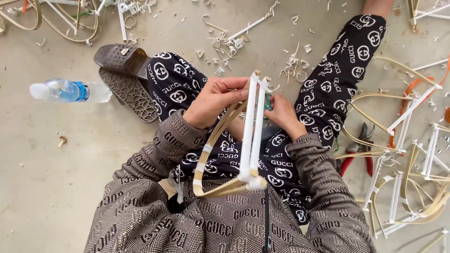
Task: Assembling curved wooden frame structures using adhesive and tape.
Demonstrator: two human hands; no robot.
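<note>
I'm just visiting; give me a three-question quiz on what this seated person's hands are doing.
1. True or false: the left hand grips the bamboo frame.
2. Which tool lies on the floor by the person's right leg? A) red-handled pliers B) hammer C) saw
3. What lies on the floor beside the brown sandals?

Key:
1. True; the right hand works behind the frame's white bars.
2. A.
3. A plastic water bottle, lying on its side.

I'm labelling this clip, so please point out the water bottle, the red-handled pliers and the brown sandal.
Water bottle (70,91), head view, on its blue label band.
Red-handled pliers (361,149), head view, near the pivot, where the jaws meet the handles.
Brown sandal (121,59), head view, on the upper strap.
</note>
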